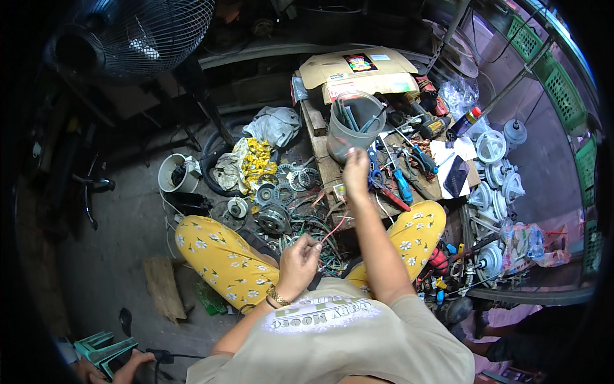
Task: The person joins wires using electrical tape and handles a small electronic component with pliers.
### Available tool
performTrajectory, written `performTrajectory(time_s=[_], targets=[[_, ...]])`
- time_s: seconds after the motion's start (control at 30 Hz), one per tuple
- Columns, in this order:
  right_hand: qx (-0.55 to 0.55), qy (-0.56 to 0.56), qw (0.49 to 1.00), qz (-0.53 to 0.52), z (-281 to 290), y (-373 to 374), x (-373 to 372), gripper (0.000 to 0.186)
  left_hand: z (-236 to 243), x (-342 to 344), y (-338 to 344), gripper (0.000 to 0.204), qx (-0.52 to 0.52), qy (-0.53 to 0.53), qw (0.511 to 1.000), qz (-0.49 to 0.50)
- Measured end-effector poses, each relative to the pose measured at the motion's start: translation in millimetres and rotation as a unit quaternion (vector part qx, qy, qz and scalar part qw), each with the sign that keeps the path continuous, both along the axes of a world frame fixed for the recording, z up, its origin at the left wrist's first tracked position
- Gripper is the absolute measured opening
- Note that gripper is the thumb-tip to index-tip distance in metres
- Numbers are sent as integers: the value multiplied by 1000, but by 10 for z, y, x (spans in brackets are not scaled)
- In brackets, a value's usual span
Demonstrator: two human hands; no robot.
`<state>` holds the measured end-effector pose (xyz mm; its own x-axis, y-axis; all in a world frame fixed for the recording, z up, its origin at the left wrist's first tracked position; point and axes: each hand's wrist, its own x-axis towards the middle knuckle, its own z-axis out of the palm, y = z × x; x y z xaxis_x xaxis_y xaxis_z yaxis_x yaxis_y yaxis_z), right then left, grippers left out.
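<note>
My left hand (299, 254) is low between my knees, its fingers pinched on the end of a thin red wire (334, 230). My right hand (355, 169) is stretched forward over the wooden bench (318, 131), fingers closed near the rim of a clear plastic bucket (348, 125) that holds several tools. I cannot tell whether it holds anything. A tangle of coloured wires (313, 233) lies on the floor under my hands. Pliers and screwdrivers with blue handles (400, 182) lie on the bench right of my right hand.
Motor parts and metal rings (281, 192) lie left of the bench, with a white bucket (176, 173) and rags. A cardboard box (358, 73) stands behind the clear bucket. White plastic pulleys (495, 173) are stacked at right. A fan (137, 32) stands at upper left.
</note>
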<state>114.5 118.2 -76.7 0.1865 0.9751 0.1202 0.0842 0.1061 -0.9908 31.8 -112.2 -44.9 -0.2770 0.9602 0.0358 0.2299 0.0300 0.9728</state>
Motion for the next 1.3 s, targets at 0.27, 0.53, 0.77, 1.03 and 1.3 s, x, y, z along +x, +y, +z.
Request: performTrajectory(time_s=[0.27,0.53,0.77,1.03,1.3], targets=[[-77,1,925,373,309,-411,477,13,86,-431,145,7,24,-103,990,95],[-208,85,873,433,730,-622,155,26,176,-407,70,8,-50,40,997,40],[-105,21,891,440,665,-712,48,19,323,-521,314,20,141,178,970,88],[-28,184,907,377,703,-970,-69,11,341,-489,457,10,71,18,994,80],[-73,523,794,303,565,-1166,-295,11,403,-306,598,5,-2,-498,858,125]])
